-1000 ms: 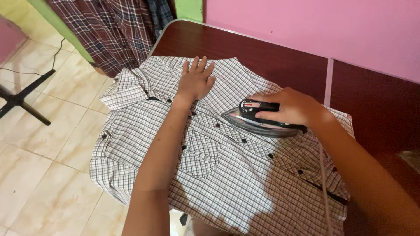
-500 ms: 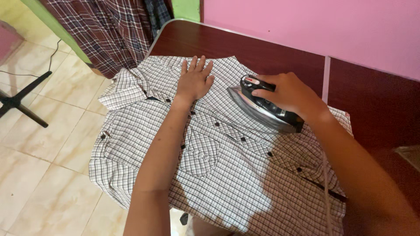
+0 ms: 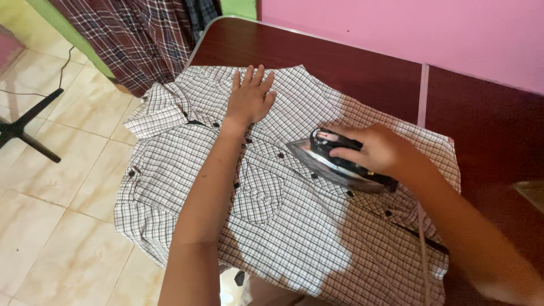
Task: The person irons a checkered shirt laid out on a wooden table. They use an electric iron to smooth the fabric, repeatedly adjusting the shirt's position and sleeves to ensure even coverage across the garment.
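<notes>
A black-and-white checked shirt (image 3: 187, 170) with dark buttons lies spread over the near corner of a dark brown table (image 3: 362, 68), its collar to the left. My left hand (image 3: 249, 99) presses flat on the shirt's upper part, fingers spread. My right hand (image 3: 377, 148) grips the black handle of a silver electric iron (image 3: 334, 161), which rests on the shirt near the button row with its tip pointing left. The iron's cord (image 3: 422, 249) runs down toward me along my right arm.
Dark plaid cloth (image 3: 141, 39) hangs at the table's far left corner. A black stand leg (image 3: 28, 124) and a thin cable lie on the tiled floor (image 3: 68, 187) to the left. A pink wall (image 3: 408, 34) rises behind the table.
My right hand has slid the iron toward me and to the left over the shirt. My left hand has stayed pressed in place.
</notes>
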